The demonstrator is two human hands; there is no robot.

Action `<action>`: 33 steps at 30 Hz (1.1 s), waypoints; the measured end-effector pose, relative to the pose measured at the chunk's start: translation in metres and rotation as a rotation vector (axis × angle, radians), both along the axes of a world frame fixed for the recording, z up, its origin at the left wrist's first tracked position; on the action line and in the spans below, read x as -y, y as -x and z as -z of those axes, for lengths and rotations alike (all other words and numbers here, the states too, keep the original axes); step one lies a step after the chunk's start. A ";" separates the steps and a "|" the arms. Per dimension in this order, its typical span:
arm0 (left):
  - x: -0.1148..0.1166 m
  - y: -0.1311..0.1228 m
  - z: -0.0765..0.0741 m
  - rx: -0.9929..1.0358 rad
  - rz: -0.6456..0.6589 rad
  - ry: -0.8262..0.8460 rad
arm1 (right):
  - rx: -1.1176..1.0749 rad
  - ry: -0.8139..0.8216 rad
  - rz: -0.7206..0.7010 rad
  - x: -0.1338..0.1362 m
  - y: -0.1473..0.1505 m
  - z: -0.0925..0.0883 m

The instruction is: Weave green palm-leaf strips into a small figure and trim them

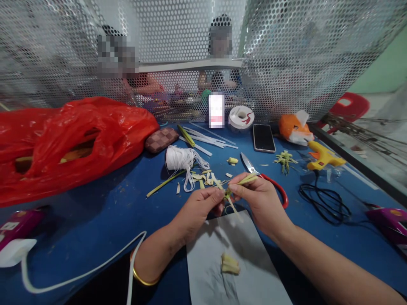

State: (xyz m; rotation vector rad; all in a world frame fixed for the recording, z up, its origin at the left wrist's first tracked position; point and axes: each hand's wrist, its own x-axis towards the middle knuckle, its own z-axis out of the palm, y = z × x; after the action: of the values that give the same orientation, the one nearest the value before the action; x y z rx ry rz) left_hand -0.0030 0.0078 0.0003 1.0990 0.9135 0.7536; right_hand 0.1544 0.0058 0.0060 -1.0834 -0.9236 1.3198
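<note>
My left hand [202, 205] pinches one side of a small knot of pale green leaf strips [234, 206]. The fingers of my right hand [262, 201] close on the other side, with strip ends poking up past the thumb. Just beyond the right hand lie scissors [281, 192] with red handles, partly covered by it. Leaf scraps [205, 178] are scattered past the left hand. Below both hands is a white paper sheet [203, 262] bearing a folded piece of pale leaf [230, 264]. A finished-looking woven leaf figure [285, 161] rests at the right.
A red plastic bag [127, 123] fills the left. White string [178, 159], a white spool [241, 117], a phone [263, 138] and a yellow glue gun [326, 156] with a black cord lie on the blue table [104, 228]. Behind a perforated screen [178, 29] sit people.
</note>
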 end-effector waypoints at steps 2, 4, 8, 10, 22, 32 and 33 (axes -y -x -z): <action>0.000 0.000 0.000 0.023 -0.007 0.030 | -0.009 0.012 0.004 -0.001 0.000 0.000; -0.001 0.000 0.001 0.029 -0.026 0.022 | -0.016 0.021 -0.023 0.000 0.000 0.000; -0.001 0.000 0.001 0.041 -0.061 0.028 | -0.018 0.026 -0.119 0.002 0.001 -0.001; -0.001 -0.001 0.002 0.042 -0.071 0.035 | -0.014 0.031 -0.148 0.003 0.002 -0.002; -0.001 -0.001 0.006 0.082 -0.087 0.099 | 0.016 0.024 -0.169 0.006 0.005 -0.001; -0.001 0.000 0.004 0.149 -0.083 0.222 | 0.036 0.016 -0.154 0.005 0.002 0.002; -0.001 0.000 0.004 0.146 -0.080 0.218 | 0.053 0.011 -0.127 0.004 0.002 0.003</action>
State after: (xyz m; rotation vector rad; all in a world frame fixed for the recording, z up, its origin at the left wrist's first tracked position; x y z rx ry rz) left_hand -0.0025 0.0086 -0.0036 0.8093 0.8961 0.7696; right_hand 0.1526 0.0015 0.0030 -1.0872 -1.0395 1.4066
